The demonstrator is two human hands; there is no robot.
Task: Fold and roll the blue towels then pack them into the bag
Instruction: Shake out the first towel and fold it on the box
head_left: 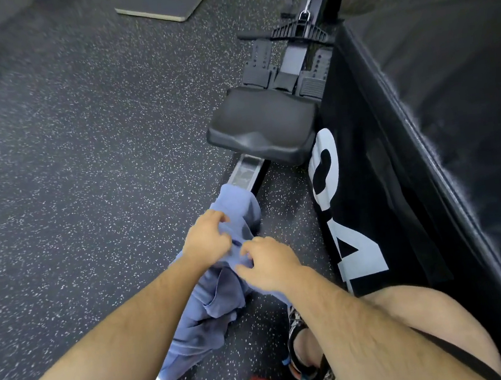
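Your left hand (pixel 206 238) & right hand (pixel 268 264) pinch the blue towel (pixel 221 305), fingers (pixel 218 217) curled on cloth, prob. to lift it off the rail (pixel 248 169).

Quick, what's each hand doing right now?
Left hand: fingers curled, gripping the blue towel.
Right hand: fingers pinching the same towel.

Dark rubber floor (pixel 66 148) with white speckles. Rowing machine (pixel 293 56) runs 6 to 1 o'clock: metal rail (pixel 247 173), black seat (pixel 262 126) centre, footrests (pixel 258 64) and handle (pixel 298 29) beyond. Big black padded block (pixel 401 154) with white lettering at 3 o'clock. Flat board (pixel 165 2) at 12.
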